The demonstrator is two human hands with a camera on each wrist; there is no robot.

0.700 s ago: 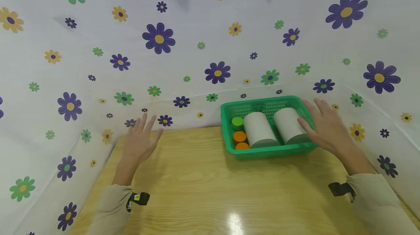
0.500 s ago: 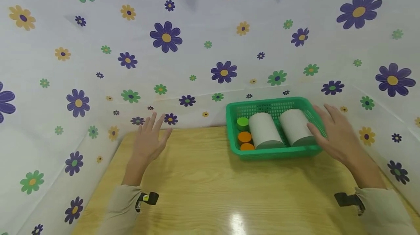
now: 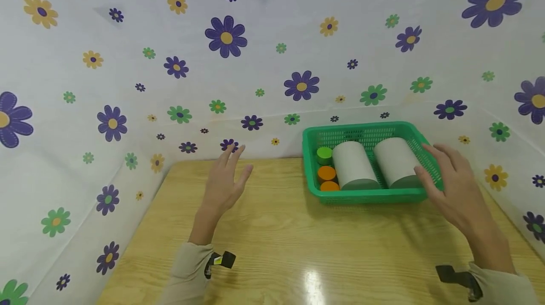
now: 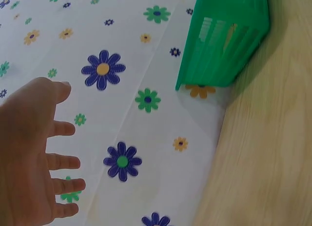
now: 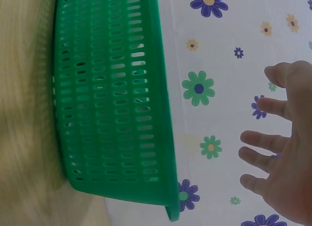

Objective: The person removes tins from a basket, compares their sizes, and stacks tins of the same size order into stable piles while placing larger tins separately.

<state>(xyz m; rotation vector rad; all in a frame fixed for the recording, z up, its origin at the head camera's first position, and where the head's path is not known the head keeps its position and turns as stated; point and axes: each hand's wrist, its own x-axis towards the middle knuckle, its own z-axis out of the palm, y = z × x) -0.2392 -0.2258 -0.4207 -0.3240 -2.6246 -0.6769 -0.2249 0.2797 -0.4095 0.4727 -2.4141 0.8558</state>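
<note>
A green slotted plastic basket (image 3: 370,196) stands at the back right of the table. Inside lie two white cylinders (image 3: 354,163) on their sides, with a light green round piece (image 3: 324,155) and two orange round pieces (image 3: 326,173) along the left wall. My right hand (image 3: 455,191) hovers by the basket's right end, fingers spread, holding nothing. Left of the basket, my left hand (image 3: 223,184) is held over the table with fingers extended and nothing in it. In the right wrist view the basket's slotted side (image 5: 112,99) shows well apart from the fingers.
The wooden table (image 3: 264,239) meets a white cloth wall (image 3: 264,16) printed with flowers at the back and both sides. A black strap with a small camera (image 3: 221,260) sits on the left wrist, another black strap (image 3: 460,279) on the right.
The head view has shifted, so the basket appears farther right. My left hand has moved right, toward the basket. The right hand has drawn back slightly toward the front.
</note>
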